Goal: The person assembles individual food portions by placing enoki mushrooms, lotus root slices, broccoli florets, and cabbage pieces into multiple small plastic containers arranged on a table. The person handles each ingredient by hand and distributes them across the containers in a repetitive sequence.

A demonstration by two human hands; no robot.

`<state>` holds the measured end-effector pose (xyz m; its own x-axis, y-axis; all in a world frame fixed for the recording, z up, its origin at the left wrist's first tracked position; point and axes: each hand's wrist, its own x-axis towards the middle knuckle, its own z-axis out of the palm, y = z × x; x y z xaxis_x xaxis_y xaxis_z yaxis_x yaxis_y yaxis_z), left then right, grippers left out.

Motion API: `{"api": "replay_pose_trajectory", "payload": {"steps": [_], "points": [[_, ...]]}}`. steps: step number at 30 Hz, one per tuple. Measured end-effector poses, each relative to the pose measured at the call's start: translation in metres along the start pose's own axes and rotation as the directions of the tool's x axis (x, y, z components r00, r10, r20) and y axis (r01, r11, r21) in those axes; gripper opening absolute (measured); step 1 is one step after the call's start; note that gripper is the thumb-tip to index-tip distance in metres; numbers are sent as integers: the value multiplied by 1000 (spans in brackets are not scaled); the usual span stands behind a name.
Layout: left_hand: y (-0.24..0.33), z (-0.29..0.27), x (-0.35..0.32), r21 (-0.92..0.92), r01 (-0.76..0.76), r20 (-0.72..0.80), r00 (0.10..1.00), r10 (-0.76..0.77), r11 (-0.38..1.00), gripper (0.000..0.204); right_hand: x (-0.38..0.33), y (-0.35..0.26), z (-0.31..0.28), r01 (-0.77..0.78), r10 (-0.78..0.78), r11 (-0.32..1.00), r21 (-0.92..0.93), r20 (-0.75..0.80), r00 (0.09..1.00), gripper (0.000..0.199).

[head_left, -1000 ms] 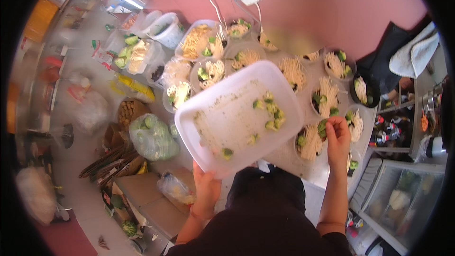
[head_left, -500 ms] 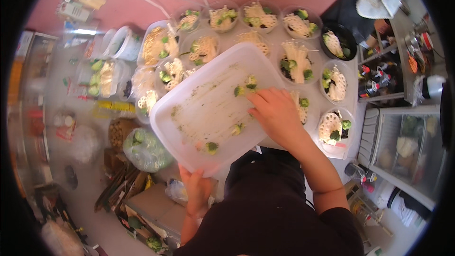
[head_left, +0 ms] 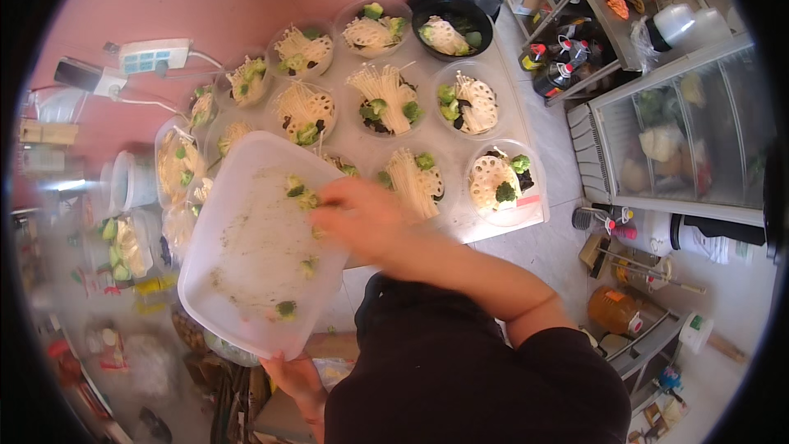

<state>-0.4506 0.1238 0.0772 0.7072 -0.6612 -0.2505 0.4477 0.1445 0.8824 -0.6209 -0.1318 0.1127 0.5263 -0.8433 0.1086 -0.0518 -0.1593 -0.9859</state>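
Observation:
A white translucent plastic tub (head_left: 246, 263), tilted, holds a few broccoli florets (head_left: 285, 310) and green crumbs. My left hand (head_left: 296, 382) grips its near rim from below. Over the tub's right side is my right hand (head_left: 362, 222), slightly blurred, its fingers curled together beside more florets (head_left: 302, 193); whatever they pinch is hidden. Behind and to the right, clear round bowls hold enoki mushrooms (head_left: 385, 94), lotus root slices (head_left: 491, 174), broccoli and dark pieces. A black bowl (head_left: 452, 29) with similar food stands at the far corner.
The bowls crowd a white table (head_left: 526, 205). A power strip (head_left: 154, 55) hangs on the pink wall at left. To the right stand a glass-topped freezer (head_left: 682, 131) and a metal shelf with bottles (head_left: 555, 78). Cardboard and bags lie on the floor at lower left.
My view has swung to the right, so the table and bowls appear further left. The tub is still in my left hand. My right hand remains at the tub's right side, fingers now curled.

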Motion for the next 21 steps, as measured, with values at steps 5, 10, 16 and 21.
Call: {"api": "replay_pose_trajectory", "payload": {"steps": [5, 10, 16, 21], "points": [[13, -21, 2, -18, -83, -60, 995, 81, 996, 74, -47, 70, -104, 104, -316, 747, -657, -213, 925, 33], [19, -8, 6, -14, -100, -113, 989, 98, 995, 77, -64, 73, -120, -70, -130, 631, -773, -195, 972, 33], [10, -16, -5, -23, -82, -118, 990, 79, 996, 79, -15, 21, -29, 353, -318, 744, -566, 165, 934, 34], [9, -21, -20, 14, -102, -155, 983, 103, 995, 83, 7, 7, 60, 626, -378, 580, -521, 508, 774, 13]]}}
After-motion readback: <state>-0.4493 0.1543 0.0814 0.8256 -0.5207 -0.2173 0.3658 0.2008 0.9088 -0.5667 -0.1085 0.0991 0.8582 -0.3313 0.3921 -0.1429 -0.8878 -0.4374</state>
